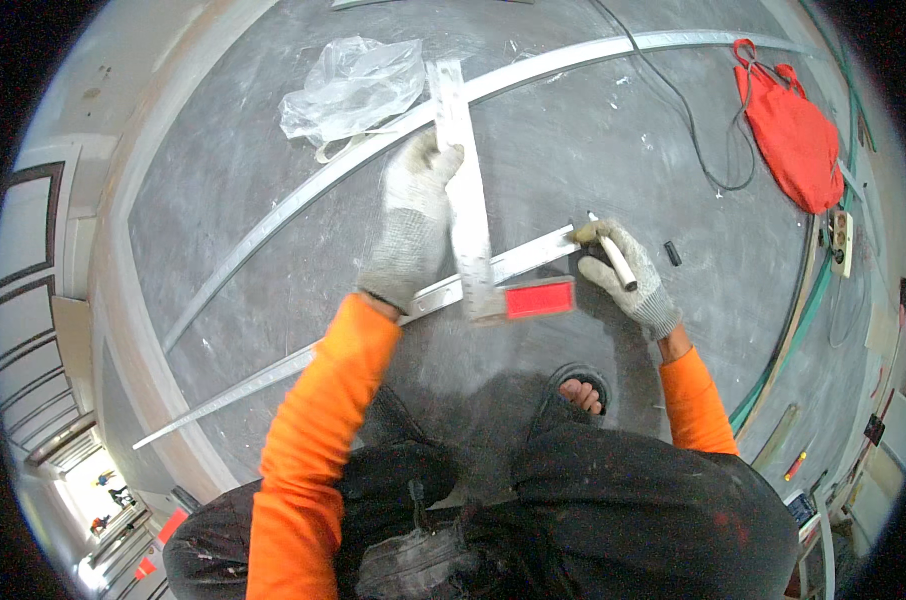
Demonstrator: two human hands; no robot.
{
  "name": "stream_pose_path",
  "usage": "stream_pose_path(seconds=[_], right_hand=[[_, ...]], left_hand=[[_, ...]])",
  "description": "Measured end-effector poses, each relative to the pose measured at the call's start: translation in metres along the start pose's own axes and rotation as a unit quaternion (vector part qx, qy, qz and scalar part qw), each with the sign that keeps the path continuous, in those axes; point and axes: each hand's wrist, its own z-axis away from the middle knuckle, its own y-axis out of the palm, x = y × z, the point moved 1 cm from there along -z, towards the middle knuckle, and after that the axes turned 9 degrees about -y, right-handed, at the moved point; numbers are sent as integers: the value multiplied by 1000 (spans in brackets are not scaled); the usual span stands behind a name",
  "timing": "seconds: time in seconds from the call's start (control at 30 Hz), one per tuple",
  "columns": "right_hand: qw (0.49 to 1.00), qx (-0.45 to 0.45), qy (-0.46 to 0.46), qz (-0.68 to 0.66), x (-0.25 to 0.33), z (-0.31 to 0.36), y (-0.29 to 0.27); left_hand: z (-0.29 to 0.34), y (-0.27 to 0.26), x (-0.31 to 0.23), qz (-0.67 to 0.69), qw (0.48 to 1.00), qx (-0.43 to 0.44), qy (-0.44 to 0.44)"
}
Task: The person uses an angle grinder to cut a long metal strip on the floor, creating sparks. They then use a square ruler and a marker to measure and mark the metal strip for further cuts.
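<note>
My left hand (410,220), in a pale knit work glove, grips the metal blade of a try square (465,190) with a red-faced stock (539,299). The square lies across a narrow metal profile (528,257) and looks slightly blurred. My gloved right hand (628,275) holds a white marker (617,262), its dark end toward my wrist. That hand's fingertips are at the right end of the profile; whether they pinch it I cannot tell. A small black cap (672,253) lies on the floor to the right.
Beyond my hands a longer metal profile (248,248) crosses the grey floor (563,140). A clear plastic bag (358,88) lies at the far left. At right are a red bag (791,140), a dark cable (678,95) and a socket strip (842,243). My sandalled foot (580,393) is close by.
</note>
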Motion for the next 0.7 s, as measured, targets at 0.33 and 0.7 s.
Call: stream_pose_path(seconds=[0.33,0.7], right_hand=[[995,-33,89,-4,-24,40,-9],[991,-44,52,118,-41,9,-28]], left_hand=[[-6,70,98,-8,997,-60,-51],[-13,67,115,-229,971,23,-70]])
